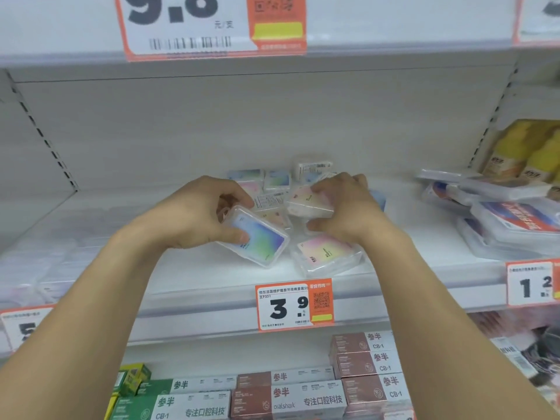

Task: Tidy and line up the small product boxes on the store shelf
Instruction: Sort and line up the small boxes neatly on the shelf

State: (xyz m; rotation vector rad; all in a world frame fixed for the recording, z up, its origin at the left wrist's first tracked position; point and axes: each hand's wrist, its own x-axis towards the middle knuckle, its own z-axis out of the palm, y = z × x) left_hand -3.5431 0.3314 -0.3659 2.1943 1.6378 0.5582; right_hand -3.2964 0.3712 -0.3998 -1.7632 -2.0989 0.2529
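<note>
Left hand pinches one blue-green box, tilted, above the price tag. Right hand grips one pink box. One more pink box lies below it; roughly six others huddle behind on the shelf.

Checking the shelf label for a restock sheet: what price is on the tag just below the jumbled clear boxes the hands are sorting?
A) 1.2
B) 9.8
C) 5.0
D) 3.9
D: the orange-edged price tag on the shelf rail directly under the clear boxes reads 3.9.
</note>
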